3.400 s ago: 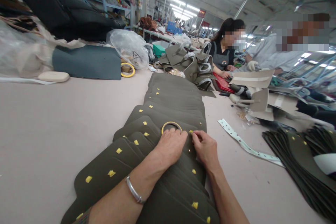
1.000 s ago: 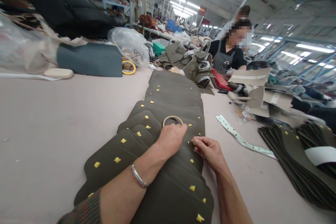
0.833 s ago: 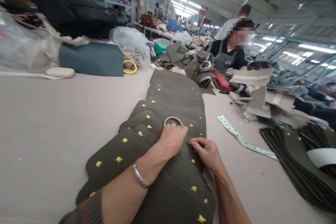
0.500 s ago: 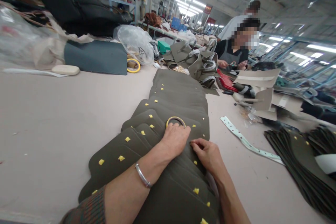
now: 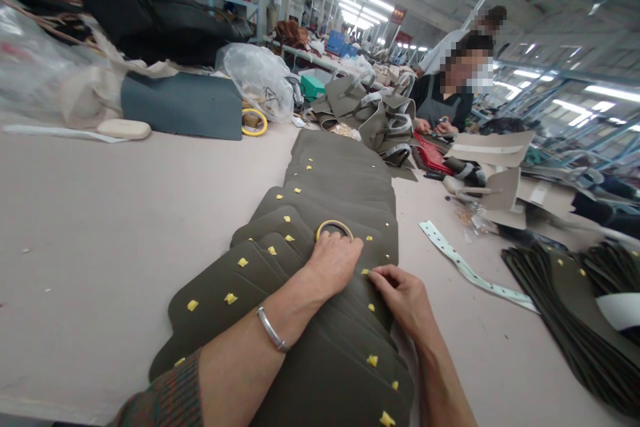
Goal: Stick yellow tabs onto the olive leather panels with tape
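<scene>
My left hand (image 5: 334,260) is closed on a roll of yellow tape (image 5: 334,222), whose ring shows beyond the knuckles. It rests over overlapping dark olive panels (image 5: 340,180) that look like leather. Thumb and forefinger of my right hand (image 5: 403,297) are pinched together at a small piece of yellow tape (image 5: 365,271) on a panel, just right of my left hand. More yellow tape pieces (image 5: 243,262) dot the panels on both sides. Small metal studs (image 5: 387,256) show along the right edge. My left palm side is hidden.
A dotted pale strip (image 5: 475,273) and a stack of olive pieces (image 5: 565,307) lie to the right. Farther back are another tape roll (image 5: 255,122), a grey-blue sheet (image 5: 183,107), a plastic bag (image 5: 260,83) and piled olive parts (image 5: 370,113). A co-worker (image 5: 443,100) works behind them.
A yellow tape piece now shows at my right fingertips, where only a dark spot showed before. My right hand has shifted slightly right; my left hand stays on the roll.
</scene>
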A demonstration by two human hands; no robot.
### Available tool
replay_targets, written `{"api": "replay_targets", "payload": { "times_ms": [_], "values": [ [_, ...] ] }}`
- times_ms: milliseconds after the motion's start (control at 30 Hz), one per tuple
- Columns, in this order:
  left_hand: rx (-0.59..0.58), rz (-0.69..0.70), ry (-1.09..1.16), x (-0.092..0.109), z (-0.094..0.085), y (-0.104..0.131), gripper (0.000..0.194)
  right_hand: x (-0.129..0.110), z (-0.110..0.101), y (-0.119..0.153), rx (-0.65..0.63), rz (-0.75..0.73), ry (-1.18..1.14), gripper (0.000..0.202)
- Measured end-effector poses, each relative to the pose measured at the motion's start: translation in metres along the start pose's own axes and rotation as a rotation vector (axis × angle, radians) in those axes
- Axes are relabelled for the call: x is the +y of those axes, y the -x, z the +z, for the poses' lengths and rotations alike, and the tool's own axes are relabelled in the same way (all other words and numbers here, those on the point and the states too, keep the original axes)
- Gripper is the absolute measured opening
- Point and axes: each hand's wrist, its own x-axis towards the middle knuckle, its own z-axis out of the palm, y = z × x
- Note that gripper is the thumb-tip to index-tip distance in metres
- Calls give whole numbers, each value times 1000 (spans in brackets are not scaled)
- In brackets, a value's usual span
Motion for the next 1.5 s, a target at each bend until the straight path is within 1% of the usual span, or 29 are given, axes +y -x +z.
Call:
{"api": "replay_targets", "payload": {
  "times_ms": [67, 133, 367, 433, 533, 667, 700, 733, 767, 800, 867, 900, 967, 1033, 1167, 1267, 1367, 1500],
  "values": [
    [6, 0, 5, 0, -1, 0, 16, -2, 3, 1, 30, -81, 103, 24],
    [11, 1, 12, 0, -1, 0, 15, -5, 7, 0, 43, -115, 172, 23],
    [23, 7, 23, 0, -4, 0, 13, -20, 13, -10, 1, -79, 336, 20],
    [35, 0, 22, 0, -6, 0, 15, -23, 11, -11, -21, -48, 319, 20],
    [67, -7, 28, -2, -8, 0, 18, -24, 5, -10, -89, -22, 241, 23],
    [124, 66, 168, -3, -7, 1, 16, -17, -4, -6, -193, -15, 133, 39],
    [135, 93, 205, -3, -6, 1, 15, -14, -5, -6, -202, -15, 89, 41],
    [146, 121, 232, -3, -4, 1, 15, -10, -7, -5, -178, -19, 28, 40],
    [158, 149, 251, -2, -2, 1, 18, -8, -7, -5, -119, -28, -46, 37],
    [168, 174, 261, -2, -1, 1, 23, -5, -8, -4, -29, -41, -126, 33],
    [173, 211, 261, -1, 2, 1, 41, -2, -9, -4, 155, -89, -256, 30],
    [164, 218, 253, 0, 3, 1, 48, -2, -10, -4, 209, -130, -289, 29],
    [136, 208, 230, 1, 4, 1, 52, -4, -11, -3, 224, -238, -287, 25],
    [108, 193, 217, 3, 3, 2, 49, -8, -11, -3, 204, -343, -240, 21],
    [74, 199, 212, 6, 3, 1, 43, -12, -9, -3, 200, -452, -156, 18],
    [57, 209, 228, 8, 3, 2, 33, -11, -4, -3, 215, -475, -98, 16],
    [38, 201, 255, 9, 3, 3, 21, -11, 0, -2, 261, -462, -28, 15],
    [69, 169, 258, 9, 3, 2, 8, -14, 4, 0, 335, -452, 18, 16]
  ]
}}
